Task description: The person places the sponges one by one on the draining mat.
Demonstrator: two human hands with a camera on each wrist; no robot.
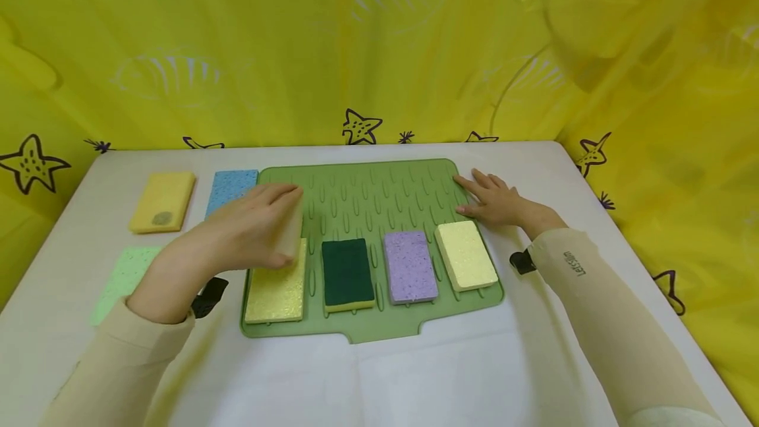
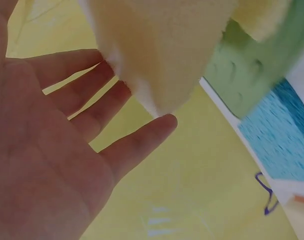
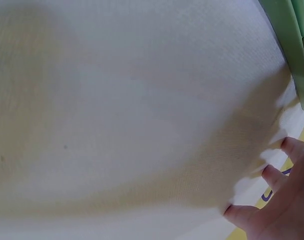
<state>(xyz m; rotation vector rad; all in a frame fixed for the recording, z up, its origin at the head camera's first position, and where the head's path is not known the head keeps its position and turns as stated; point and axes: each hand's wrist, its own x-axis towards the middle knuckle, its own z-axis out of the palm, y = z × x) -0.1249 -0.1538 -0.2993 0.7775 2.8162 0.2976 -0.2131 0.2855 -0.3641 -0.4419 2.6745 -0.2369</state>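
My left hand [image 1: 252, 226] grips a pale cream sponge [image 1: 292, 232] by its edges, over the left side of a green ridged mat [image 1: 382, 327]. In the left wrist view the same sponge [image 2: 167, 45] looks blurred, with the fingertips along one side. Beneath that hand a yellow sponge [image 1: 275, 295] lies on the mat, partly covered. To its right, in a row, lie a dark green scouring sponge [image 1: 348, 273], a purple sponge [image 1: 410, 267] and a light yellow sponge [image 1: 466, 256]. My right hand [image 1: 495, 201] rests with spread fingers at the mat's right edge, touching table and mat.
Left of the mat are an orange-yellow sponge [image 1: 163, 199] with a dark spot, a blue sponge [image 1: 230, 188] beside the mat's corner, and a light green sponge [image 1: 126, 275]. A white cloth covers the table [image 1: 415, 381]. Yellow patterned fabric [image 1: 284, 51] hangs behind and at the sides.
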